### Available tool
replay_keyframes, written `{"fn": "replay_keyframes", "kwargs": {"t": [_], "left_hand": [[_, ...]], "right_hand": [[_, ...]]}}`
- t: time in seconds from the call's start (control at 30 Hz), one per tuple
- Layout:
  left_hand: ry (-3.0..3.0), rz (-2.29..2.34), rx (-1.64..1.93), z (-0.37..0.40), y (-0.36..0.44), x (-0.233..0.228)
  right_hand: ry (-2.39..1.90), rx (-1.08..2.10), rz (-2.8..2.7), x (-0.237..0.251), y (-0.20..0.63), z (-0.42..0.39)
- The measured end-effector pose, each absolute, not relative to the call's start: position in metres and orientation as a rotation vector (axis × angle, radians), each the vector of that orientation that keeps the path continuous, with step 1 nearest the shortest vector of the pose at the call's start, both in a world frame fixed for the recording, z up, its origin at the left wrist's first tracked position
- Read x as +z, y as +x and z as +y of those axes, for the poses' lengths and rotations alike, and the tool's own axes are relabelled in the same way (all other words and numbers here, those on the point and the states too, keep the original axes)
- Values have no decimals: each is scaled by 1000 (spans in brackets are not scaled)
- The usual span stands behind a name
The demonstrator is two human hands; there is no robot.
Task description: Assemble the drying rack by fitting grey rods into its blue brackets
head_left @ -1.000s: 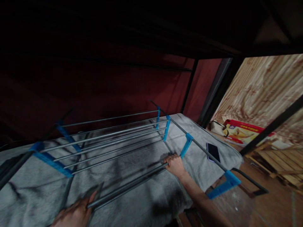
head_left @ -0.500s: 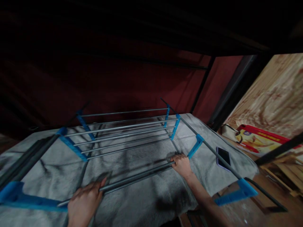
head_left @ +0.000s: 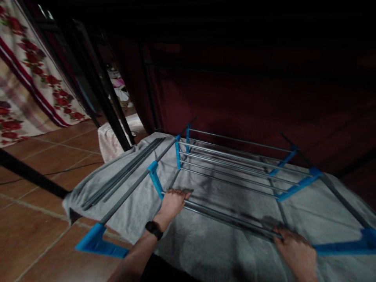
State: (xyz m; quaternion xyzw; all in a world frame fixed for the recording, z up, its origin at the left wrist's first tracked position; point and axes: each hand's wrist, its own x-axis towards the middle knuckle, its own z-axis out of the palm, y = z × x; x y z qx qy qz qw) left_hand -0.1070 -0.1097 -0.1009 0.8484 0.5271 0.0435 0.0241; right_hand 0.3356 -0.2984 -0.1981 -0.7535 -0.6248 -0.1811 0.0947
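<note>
A rack of grey metal rods (head_left: 223,213) and blue plastic brackets (head_left: 155,178) lies across the grey blanket in front of me. My left hand (head_left: 173,203) is closed round the near rods, close to a blue bracket; a black band (head_left: 154,230) circles that wrist. Farther right, my right hand (head_left: 295,248) grips the other end of the same rods, beside another blue bracket (head_left: 346,247). At least two rods run side by side between my hands. Behind them, several thinner crossbars (head_left: 229,172) span the far brackets.
Several loose grey rods (head_left: 123,172) lie on the blanket (head_left: 202,250) at the left. Black posts (head_left: 107,102) rise beyond them, over a tiled floor (head_left: 44,219). A floral cloth (head_left: 35,74) hangs at far left. Dark red fabric (head_left: 249,105) closes off the back.
My view has swung left, bringing the loose rods, tiled floor and floral cloth into sight; the phone and red-yellow box have left it. Both hands still grip the near rods.
</note>
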Motion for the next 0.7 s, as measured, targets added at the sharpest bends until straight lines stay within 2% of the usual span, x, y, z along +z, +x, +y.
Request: {"fn": "replay_keyframes", "kwargs": {"t": [0.47, 0.7], "left_hand": [[2606, 1604, 139, -106, -109, -110], [2645, 1580, 195, -111, -109, -113]], "right_hand": [[-2299, -391, -1829, -203, 349, -299], [-2019, -599, -1954, -201, 345, -303]]}}
